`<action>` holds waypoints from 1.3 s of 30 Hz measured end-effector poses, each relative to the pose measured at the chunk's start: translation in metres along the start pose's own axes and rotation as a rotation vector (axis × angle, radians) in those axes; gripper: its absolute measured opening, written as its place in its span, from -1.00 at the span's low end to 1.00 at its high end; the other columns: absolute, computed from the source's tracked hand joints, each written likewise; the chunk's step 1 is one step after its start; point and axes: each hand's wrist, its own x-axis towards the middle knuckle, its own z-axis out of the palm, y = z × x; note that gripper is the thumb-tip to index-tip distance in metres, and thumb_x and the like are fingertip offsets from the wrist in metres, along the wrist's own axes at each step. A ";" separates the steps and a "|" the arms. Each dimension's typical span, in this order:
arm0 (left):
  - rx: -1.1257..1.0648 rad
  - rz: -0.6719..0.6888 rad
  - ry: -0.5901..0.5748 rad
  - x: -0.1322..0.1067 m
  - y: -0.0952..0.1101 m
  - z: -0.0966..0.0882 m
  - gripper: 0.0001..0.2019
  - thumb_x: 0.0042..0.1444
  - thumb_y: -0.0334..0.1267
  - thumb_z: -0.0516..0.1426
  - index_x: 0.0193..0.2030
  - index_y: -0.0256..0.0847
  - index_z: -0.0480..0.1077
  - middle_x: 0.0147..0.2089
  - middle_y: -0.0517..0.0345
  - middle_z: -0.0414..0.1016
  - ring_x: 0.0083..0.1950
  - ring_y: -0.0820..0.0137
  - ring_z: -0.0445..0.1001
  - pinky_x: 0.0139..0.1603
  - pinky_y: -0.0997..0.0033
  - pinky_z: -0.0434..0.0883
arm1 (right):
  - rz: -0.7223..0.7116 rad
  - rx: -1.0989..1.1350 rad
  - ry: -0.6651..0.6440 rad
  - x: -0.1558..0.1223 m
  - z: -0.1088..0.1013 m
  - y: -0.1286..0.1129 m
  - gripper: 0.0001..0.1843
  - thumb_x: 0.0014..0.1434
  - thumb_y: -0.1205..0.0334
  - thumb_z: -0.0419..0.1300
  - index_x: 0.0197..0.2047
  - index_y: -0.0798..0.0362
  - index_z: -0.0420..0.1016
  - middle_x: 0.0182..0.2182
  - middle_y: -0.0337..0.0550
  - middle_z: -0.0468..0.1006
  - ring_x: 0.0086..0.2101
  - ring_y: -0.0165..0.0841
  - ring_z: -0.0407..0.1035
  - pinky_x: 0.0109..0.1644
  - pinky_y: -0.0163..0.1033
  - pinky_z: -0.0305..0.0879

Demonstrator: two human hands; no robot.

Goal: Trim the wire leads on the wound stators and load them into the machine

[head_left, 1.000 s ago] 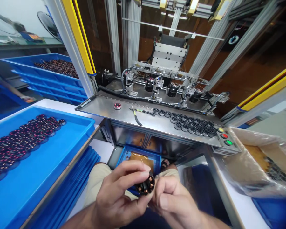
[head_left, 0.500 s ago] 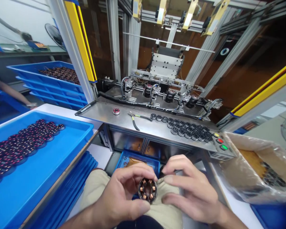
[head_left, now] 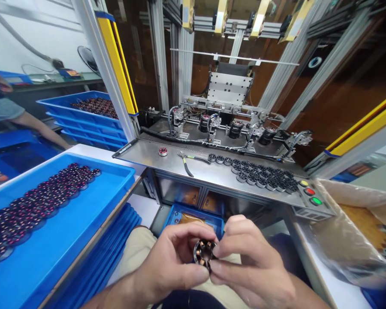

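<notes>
A round motor stator [head_left: 200, 253] with copper coils around its central hole is held over my lap, its open face toward me. My left hand [head_left: 172, 257] grips it from the left, thumb at the lower rim and fingers behind the top. From the other side, my right hand [head_left: 252, 259] has its thumb and fingertips closed on the stator's right edge. Those fingertips hide part of the rim; whether they also pinch a fine wire cannot be made out.
Wound stators [head_left: 41, 197] fill part of a blue tray [head_left: 93, 210] at left. Ahead, the metal ledge [head_left: 141, 154] bears one red-and-silver stator [head_left: 163, 152], pliers [head_left: 187, 165], several black stator cores [head_left: 260, 174] and control buttons [head_left: 309, 192]. A plastic-lined carton [head_left: 344, 240] stands right; another person [head_left: 6, 107] is far left.
My right hand has closed in from beside the stator onto its right edge. The view has shifted slightly left, and more of the other person shows at far left.
</notes>
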 end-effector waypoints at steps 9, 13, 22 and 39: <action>0.197 0.327 0.061 0.001 -0.006 0.008 -0.53 -0.09 -0.42 0.40 0.00 -0.03 0.53 -0.08 0.10 0.51 -0.08 0.39 0.49 -0.09 0.55 0.46 | 0.098 -0.390 0.216 -0.038 0.020 -0.021 -0.79 0.24 0.32 0.29 -0.05 -0.07 0.57 -0.46 -0.26 0.64 -0.45 -0.32 0.50 -0.32 -0.18 0.52; 0.213 0.371 0.119 -0.001 -0.006 0.014 -0.44 -0.12 -0.53 0.38 0.03 0.02 0.50 -0.07 0.18 0.52 -0.12 0.48 0.51 -0.12 0.67 0.46 | 0.070 -0.381 0.261 -0.034 0.024 -0.019 -0.88 0.28 0.30 0.25 -0.11 -0.01 0.57 -0.46 -0.21 0.62 -0.45 -0.34 0.49 -0.33 -0.19 0.51; 0.218 0.401 0.233 -0.003 -0.010 0.025 -0.43 -0.03 -0.54 0.32 0.08 0.10 0.42 -0.10 0.25 0.52 -0.22 0.54 0.52 -0.20 0.68 0.49 | 0.395 0.047 0.425 -0.026 0.054 -0.019 -0.81 0.39 0.32 0.05 -0.30 0.09 0.37 -0.45 -0.20 0.36 -0.42 -0.41 0.34 -0.44 -0.30 0.32; 0.058 -0.118 -0.065 -0.008 -0.006 -0.018 -0.53 0.11 0.07 0.26 0.04 -0.19 0.39 -0.47 0.20 0.49 -0.51 0.56 0.39 -0.44 0.59 0.32 | 0.358 0.074 0.285 -0.021 0.034 -0.006 -0.84 0.35 0.39 0.06 -0.30 0.10 0.36 -0.43 -0.22 0.37 -0.39 -0.45 0.30 -0.35 -0.34 0.28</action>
